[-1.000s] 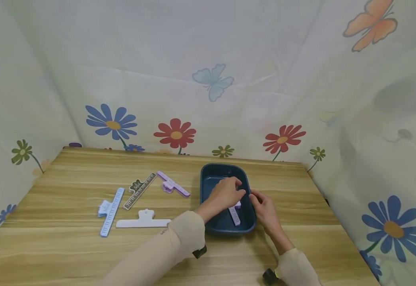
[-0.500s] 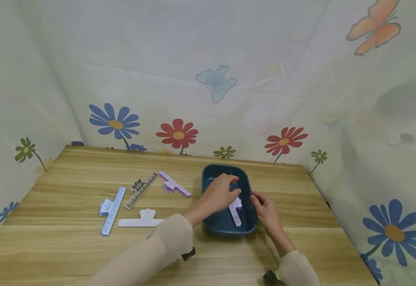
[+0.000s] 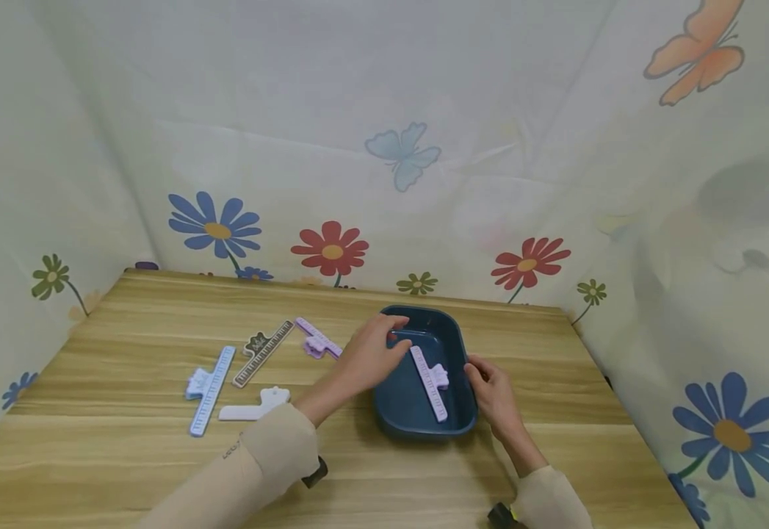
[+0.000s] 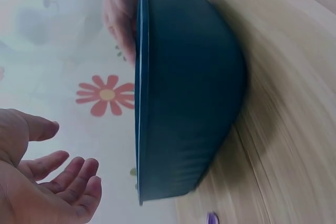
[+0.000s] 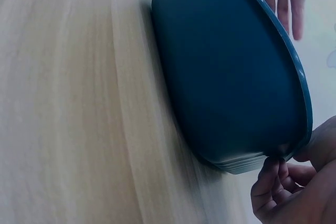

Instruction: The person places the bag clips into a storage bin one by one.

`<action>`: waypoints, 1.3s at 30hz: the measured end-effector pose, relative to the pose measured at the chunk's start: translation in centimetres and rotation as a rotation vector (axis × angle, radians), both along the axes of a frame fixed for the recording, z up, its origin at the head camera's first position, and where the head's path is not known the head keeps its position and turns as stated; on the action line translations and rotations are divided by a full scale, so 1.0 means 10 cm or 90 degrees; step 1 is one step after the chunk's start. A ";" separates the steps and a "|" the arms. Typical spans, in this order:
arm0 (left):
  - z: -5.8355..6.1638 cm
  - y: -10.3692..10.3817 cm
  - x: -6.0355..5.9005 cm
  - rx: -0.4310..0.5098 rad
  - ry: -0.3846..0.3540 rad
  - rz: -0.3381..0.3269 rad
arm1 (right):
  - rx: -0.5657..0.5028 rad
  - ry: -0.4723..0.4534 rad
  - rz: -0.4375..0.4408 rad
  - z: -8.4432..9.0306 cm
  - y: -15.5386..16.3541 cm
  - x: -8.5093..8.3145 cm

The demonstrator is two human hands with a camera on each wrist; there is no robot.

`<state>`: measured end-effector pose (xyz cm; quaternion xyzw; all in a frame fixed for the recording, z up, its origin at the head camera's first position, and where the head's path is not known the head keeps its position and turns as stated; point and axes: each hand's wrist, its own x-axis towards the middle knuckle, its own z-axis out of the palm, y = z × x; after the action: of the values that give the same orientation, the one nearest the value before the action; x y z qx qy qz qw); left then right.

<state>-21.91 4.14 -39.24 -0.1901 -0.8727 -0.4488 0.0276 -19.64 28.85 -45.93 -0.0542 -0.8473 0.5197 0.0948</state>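
right hand grips blue tub rim; left hand hovers relaxed, empty.

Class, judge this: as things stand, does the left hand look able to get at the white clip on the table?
Probably yes: the left hand is open and empty by the tub's rim, and the white clip lies uncovered below its forearm.

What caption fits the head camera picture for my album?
Right hand holds the blue tub's rim, a purple clip lies inside, and the open left hand hovers over its left edge.

Dark blue tray, lilac clip.
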 end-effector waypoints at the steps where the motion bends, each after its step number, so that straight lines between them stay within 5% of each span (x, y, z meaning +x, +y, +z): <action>1: 0.01 -0.03 0.00 0.001 0.000 0.007 | 0.001 0.000 0.001 0.00 0.00 0.00; 24: -0.13 -0.86 -0.04 0.046 0.019 0.106 | 0.007 -0.003 -0.001 0.00 -0.01 0.02; 39: -0.28 -1.16 -0.15 0.054 0.001 0.150 | 0.017 -0.003 -0.003 0.01 -0.01 0.03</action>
<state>-23.38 -7.43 -42.07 -0.0850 -0.8691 -0.4790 0.0890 -19.31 28.75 -45.84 -0.0557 -0.8544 0.5079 0.0947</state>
